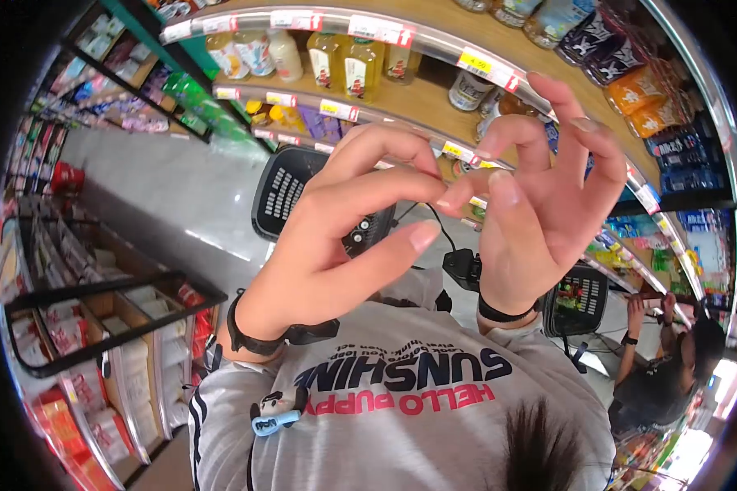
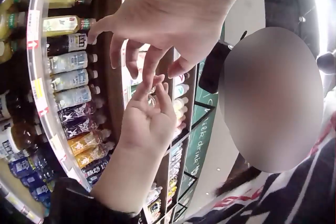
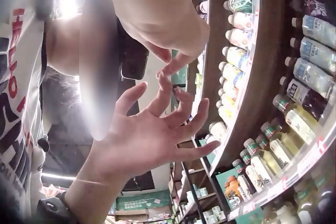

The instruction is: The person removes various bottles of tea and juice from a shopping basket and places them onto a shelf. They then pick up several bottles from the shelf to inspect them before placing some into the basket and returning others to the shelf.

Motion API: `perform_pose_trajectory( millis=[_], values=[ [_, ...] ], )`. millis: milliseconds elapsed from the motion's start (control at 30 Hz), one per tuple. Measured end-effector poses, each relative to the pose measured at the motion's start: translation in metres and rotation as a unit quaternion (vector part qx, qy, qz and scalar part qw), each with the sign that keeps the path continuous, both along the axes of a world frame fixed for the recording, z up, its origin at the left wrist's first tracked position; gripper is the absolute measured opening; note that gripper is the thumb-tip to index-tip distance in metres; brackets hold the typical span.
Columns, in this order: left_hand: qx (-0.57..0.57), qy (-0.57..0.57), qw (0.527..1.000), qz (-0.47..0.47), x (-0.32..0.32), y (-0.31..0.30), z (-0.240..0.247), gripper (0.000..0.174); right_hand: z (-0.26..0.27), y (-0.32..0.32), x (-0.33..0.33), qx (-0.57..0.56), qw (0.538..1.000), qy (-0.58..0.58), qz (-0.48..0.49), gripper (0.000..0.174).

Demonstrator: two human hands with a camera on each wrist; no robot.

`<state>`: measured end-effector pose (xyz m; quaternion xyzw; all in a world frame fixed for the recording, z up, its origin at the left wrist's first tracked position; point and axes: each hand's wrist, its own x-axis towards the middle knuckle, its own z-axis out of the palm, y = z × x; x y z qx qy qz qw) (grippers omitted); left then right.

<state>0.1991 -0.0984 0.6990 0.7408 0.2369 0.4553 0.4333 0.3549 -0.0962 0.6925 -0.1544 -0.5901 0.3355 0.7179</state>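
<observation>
L hand [image 1: 336,221] & R hand [image 1: 540,196]: raised in front of shelf [image 1: 430,18], above shirt [image 1: 401,385], w/ fingertips brought close tog. btwn them; exact contact pts cannot be told. L hand grip: apart, fingers bent, thumb clear of index finger, clamped on nothing. R hand grip: apart, fingers spread & bent, clamped on nothing. Each wrist carries a dark strap.

Btl. pos., nearest goods: orange btls [image 1: 643,102] on upper tier, toward R end of shelf; yellow btls [image 1: 362,69] one tier down, nearer L end, behind front edge w/ price tags. Both groups well apart from hands.

Surroundings: dark basket [image 1: 282,192] below L end of shelf, partly behind L hand; 2nd basket [image 1: 577,299] beside R wrist. Small toy [image 1: 277,413] on shirt front, L side. Other person [image 1: 663,376] at far R, w/ forearms raised.
</observation>
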Motion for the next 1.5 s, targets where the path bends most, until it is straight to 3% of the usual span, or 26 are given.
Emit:
perform_pose_trajectory(
  millis=[67,100,267,300,500,633,767,867,1000,1067,1100,1133,1200,1233,1333,1467,1500],
  values=[
    [-0.008,0.043,0.999,0.008,-0.001,-0.005,0.002,0.02,-0.004,-0.002,0.0,0.011,1.0,0.001,0.011,0.053],
    [0.043,0.017,0.999,0.025,0.0,-0.003,-0.008,0.012,-0.007,-0.002,0.0,0.013,1.0,0.005,0.019,0.052],
    [0.04,0.071,0.993,0.087,0.0,0.001,-0.044,0.009,-0.042,0.006,0.005,0.033,0.989,-0.138,-0.03,0.048],
    [0.031,0.084,0.991,0.102,-0.001,0.005,-0.061,0.009,-0.06,0.01,0.0,0.021,0.995,-0.1,-0.017,0.046],
    [-0.133,0.102,0.985,0.05,-0.022,0.032,-0.205,0.01,-0.19,0.025,-0.016,-0.252,0.936,-0.245,-0.037,0.053],
    [-0.261,0.02,0.964,-0.051,-0.056,0.053,-0.295,0.015,-0.254,0.04,-0.048,-0.378,0.893,-0.243,-0.002,0.057],
    [-0.291,0.069,0.954,-0.014,-0.105,0.069,-0.387,0.018,-0.341,0.071,-0.097,-0.457,0.844,-0.276,0.041,0.059],
    [-0.352,0.069,0.932,-0.045,-0.15,0.079,-0.468,0.019,-0.416,0.091,-0.143,-0.554,0.788,-0.259,0.071,0.053],
    [-0.546,-0.036,0.829,-0.115,-0.202,0.087,-0.594,0.022,-0.544,0.097,-0.187,-0.695,0.702,-0.144,0.059,0.038],
    [-0.663,-0.011,0.749,-0.014,-0.207,0.074,-0.68,0.024,-0.611,0.098,-0.201,-0.772,0.63,-0.06,0.053,0.037],
    [-0.664,-0.102,0.74,0.042,-0.204,0.053,-0.744,0.027,-0.647,0.098,-0.206,-0.798,0.595,-0.067,0.066,0.036],
    [-0.716,-0.14,0.676,0.109,-0.207,0.059,-0.756,0.029,-0.678,0.101,-0.212,-0.822,0.56,-0.073,0.079,0.036],
    [-0.791,-0.204,0.525,0.24,-0.214,0.078,-0.759,0.035,-0.726,0.11,-0.231,-0.834,0.535,-0.085,0.106,0.035],
    [-0.784,-0.269,0.509,0.234,-0.219,0.089,-0.751,0.042,-0.746,0.112,-0.239,-0.839,0.523,-0.089,0.119,0.034],
    [-0.803,-0.244,0.438,0.321,-0.211,0.095,-0.786,0.038,-0.801,0.117,-0.253,-0.874,0.449,-0.128,0.135,0.031],
    [-0.792,-0.228,0.481,0.3,-0.211,0.108,-0.798,0.038,-0.838,0.116,-0.259,-0.867,0.471,-0.061,0.151,0.026],
    [-0.791,-0.214,0.478,0.316,-0.211,0.113,-0.796,0.038,-0.852,0.111,-0.256,-0.846,0.492,-0.131,0.157,0.026]
  ],
)
